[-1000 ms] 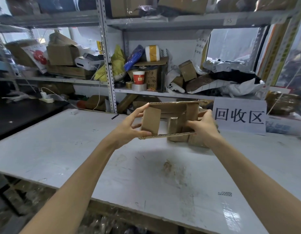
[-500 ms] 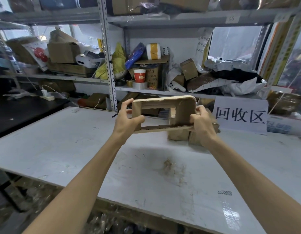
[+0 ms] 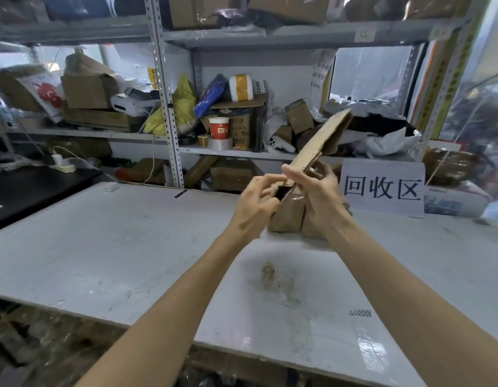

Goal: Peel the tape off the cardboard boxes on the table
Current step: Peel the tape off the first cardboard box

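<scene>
Flattened cardboard box point(image 3: 323, 138) held above surface point(image 3: 130, 247), toward far edge, long axis rising away to right. Right hand point(image 3: 317, 191) clamps near end. Left hand point(image 3: 256, 202) nearer that end, fingers curled; pinching tape or not, cannot tell through blur.

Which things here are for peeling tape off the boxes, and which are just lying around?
For the job:
- flat box, held by the left hand and right hand
- small boxes on the table behind the hands

Just lying about:
- red cup and tape rolls on the shelf
- sign
</scene>
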Demonstrator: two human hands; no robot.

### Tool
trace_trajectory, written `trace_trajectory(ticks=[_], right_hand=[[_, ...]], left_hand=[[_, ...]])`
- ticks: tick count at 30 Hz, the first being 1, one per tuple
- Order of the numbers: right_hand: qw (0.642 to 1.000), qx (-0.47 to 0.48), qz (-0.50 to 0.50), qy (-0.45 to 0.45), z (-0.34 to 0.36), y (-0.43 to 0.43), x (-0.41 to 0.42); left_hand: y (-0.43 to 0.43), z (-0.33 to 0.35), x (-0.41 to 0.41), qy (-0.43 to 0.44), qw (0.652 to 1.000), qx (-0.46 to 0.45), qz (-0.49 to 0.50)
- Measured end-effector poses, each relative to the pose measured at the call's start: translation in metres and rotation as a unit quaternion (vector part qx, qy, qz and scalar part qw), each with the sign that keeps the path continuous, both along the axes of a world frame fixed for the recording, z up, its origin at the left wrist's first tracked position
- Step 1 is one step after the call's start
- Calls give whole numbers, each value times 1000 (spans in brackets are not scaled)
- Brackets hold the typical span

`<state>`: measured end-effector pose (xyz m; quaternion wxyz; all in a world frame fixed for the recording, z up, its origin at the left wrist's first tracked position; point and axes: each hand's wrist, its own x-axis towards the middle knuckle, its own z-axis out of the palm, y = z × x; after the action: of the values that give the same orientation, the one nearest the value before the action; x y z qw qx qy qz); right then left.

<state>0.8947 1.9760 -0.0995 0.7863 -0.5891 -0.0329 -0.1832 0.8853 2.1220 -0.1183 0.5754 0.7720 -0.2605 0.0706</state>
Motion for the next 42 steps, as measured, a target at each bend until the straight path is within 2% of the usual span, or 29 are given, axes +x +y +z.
trace_trajectory(ticks=[3, 5, 7, 8, 10, 12, 14, 16, 19, 22, 25, 27, 31, 35, 39, 42], right_hand=[[997, -30, -56, 50, -5, -21, -2], [992, -17, -115, 54, -10, -43, -8], [987, -19, -153, 49, -14, -70, -17], [987, -16, -155, 45, -14, -84, -23], [989, -12, -137, 50, -15, -114, -36], [991, -15, -120, 61, -14, -146, -48], [989, -24, -130, 71, -14, -180, -58], [986, -29, -144, 85, -17, -211, -65], [963, -90, -199, 156, -30, -261, -64], [890, -243, -275, 272, -54, -304, -61], [841, -328, -302, 305, -76, -333, -53], [822, -357, -312, 315, -86, -352, -41], [815, -383, -286, 328, -110, -385, -14], [814, -413, -268, 310, -139, -399, 20], [820, -427, -219, 312, -168, -411, 46], [789, -475, -209, 329, -186, -419, 59]], left_hand=[[-38, -2, 1, 32, 998, 3, -55], [-58, -6, 7, 71, 990, 11, -121], [-75, -12, 17, 89, 985, 16, -144], [-84, -15, 24, 86, 989, 20, -120], [-101, -23, 41, 67, 995, 70, -12], [-118, -32, 51, 114, 982, 125, 80], [-134, -43, 56, 226, 966, 101, 74], [-152, -53, 58, 268, 963, 37, 2], [-186, -64, 59, 239, 971, -6, -3], [-226, -71, 62, 249, 968, -8, 26], [-267, -81, 69, 266, 963, 10, 50], [-286, -90, 73, 262, 964, 19, 46], [-311, -112, 91, 213, 974, 76, 17], [-329, -138, 118, 158, 970, 177, 43], [-342, -163, 135, 134, 962, 231, 57], [-350, -181, 143, 119, 952, 274, 61]])
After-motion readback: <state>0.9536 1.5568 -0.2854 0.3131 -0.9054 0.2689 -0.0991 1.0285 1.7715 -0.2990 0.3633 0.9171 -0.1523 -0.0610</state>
